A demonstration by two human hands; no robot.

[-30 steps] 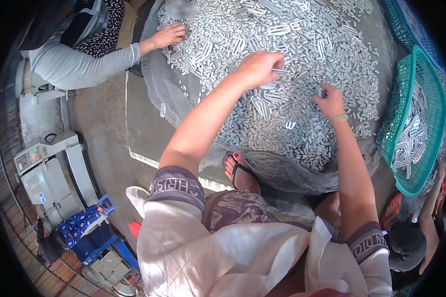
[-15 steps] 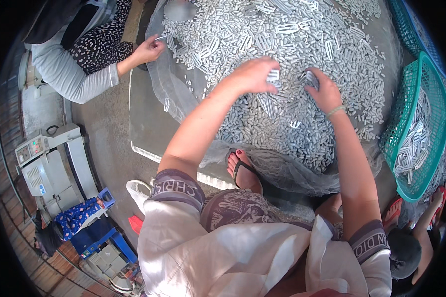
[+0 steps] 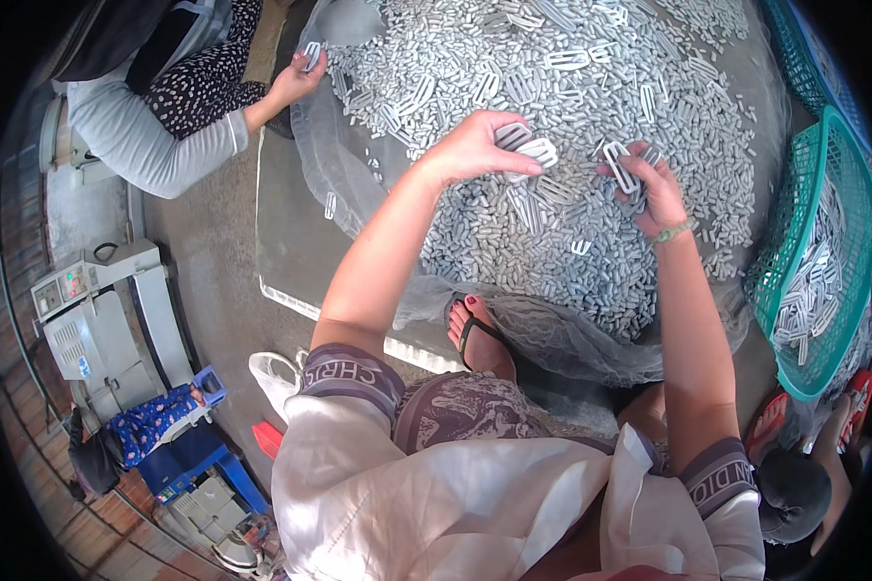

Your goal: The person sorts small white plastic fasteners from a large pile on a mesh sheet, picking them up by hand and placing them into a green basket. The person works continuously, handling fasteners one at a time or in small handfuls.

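Your left hand [image 3: 475, 145] and right hand [image 3: 654, 184], both lifted since a moment ago, are each closed on grey plastic clips [image 3: 528, 150] above the big clip pile [image 3: 552, 223]. The pile lies on clear sheeting [image 3: 572, 339] over the concrete floor [image 3: 213, 281], a green basket [image 3: 824, 252] at right.

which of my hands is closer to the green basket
Right. The right hand, holding grey clips, is over the pile a short way left of the green basket. The left hand, also holding clips, is farther left, near the pile's middle.
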